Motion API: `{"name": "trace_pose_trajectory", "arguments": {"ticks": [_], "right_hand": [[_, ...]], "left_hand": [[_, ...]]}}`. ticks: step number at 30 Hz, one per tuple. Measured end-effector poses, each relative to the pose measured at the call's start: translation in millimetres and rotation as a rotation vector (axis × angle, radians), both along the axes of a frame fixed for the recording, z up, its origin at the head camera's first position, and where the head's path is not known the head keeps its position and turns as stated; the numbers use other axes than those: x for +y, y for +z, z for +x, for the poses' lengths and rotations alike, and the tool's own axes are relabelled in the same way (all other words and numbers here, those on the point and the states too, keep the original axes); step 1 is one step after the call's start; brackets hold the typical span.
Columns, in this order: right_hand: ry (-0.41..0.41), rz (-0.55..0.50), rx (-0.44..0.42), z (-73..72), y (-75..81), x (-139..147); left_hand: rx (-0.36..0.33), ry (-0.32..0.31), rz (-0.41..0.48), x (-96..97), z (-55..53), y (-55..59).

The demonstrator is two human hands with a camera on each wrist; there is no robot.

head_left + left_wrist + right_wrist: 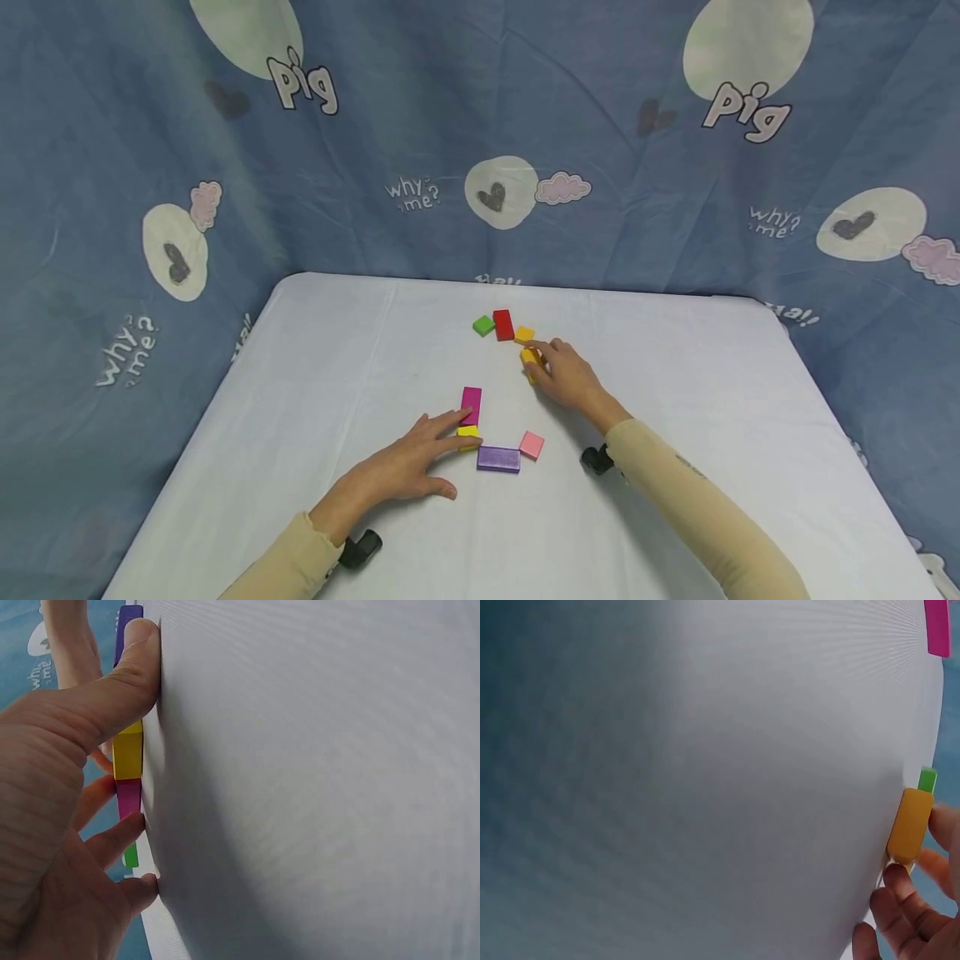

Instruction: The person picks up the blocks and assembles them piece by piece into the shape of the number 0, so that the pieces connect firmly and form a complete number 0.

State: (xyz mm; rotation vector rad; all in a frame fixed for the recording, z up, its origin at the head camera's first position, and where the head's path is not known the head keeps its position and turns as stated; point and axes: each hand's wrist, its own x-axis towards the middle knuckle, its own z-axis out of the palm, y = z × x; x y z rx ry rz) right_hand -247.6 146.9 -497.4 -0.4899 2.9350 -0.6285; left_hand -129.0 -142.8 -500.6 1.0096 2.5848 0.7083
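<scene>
On the white table lie small coloured blocks in a broken ring. My left hand (405, 462) has its fingers spread, with fingertips resting at the magenta block (471, 402) and the small yellow block (467, 433); its thumb stands apart from them. Beside these lie a purple block (498, 459) and a pink block (532, 445). Farther back, my right hand (568, 377) pinches a yellow-orange block (911, 825) between thumb and fingers, close to the tabletop. Just beyond it sits a small orange block (524, 334), near a red block (503, 325) and a green block (483, 326).
The white-covered table (360, 350) reaches back to a blue printed curtain (420, 108), which also hangs along the left side. Black wrist cameras (362, 550) sit under both forearms.
</scene>
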Motion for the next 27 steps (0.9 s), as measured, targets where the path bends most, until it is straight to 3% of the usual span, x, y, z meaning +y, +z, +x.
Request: {"name": "trace_pose_trajectory", "arguments": {"ticks": [12, 21, 27], "right_hand": [[0.017, -0.107, -0.036, 3.3, -2.6, 8.1], [-0.060, -0.212, -0.133, 3.3, -4.8, 14.9], [0.006, -0.257, -0.151, 4.5, -1.2, 20.0]], "left_hand": [[-0.024, 0.004, 0.007, -0.7, 1.3, -0.2], [-0.028, 0.006, 0.016, -0.6, 1.1, -1.0], [-0.021, 0.004, 0.012, -0.9, 0.6, -1.0]]}}
